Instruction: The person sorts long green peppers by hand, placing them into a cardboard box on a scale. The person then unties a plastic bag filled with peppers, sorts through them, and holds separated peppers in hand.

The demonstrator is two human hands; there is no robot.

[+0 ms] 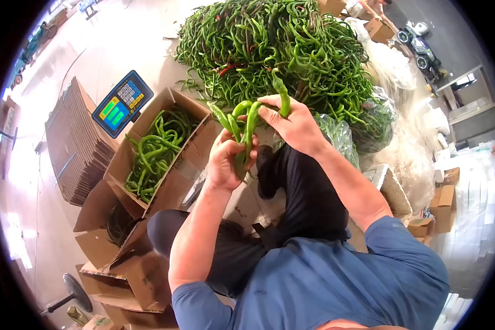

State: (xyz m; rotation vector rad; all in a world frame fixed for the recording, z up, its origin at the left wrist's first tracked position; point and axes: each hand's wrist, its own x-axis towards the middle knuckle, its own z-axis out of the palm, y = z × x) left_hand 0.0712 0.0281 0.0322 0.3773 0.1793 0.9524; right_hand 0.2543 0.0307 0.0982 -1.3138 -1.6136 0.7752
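Observation:
Several long green peppers are gripped in my left hand, its fingers wrapped round their lower ends. My right hand pinches one curved green pepper that points upward, close beside the bunch. In front of both hands lies a large heap of green peppers with a few red ones among them. To the left, an open cardboard box holds more green peppers. A scale display with lit green readouts stands behind that box.
Flattened cardboard is stacked at the left. Open boxes stand at the lower left. Clear plastic bags, one with peppers inside, and a white crate are at the right. Part of another person shows at the top right.

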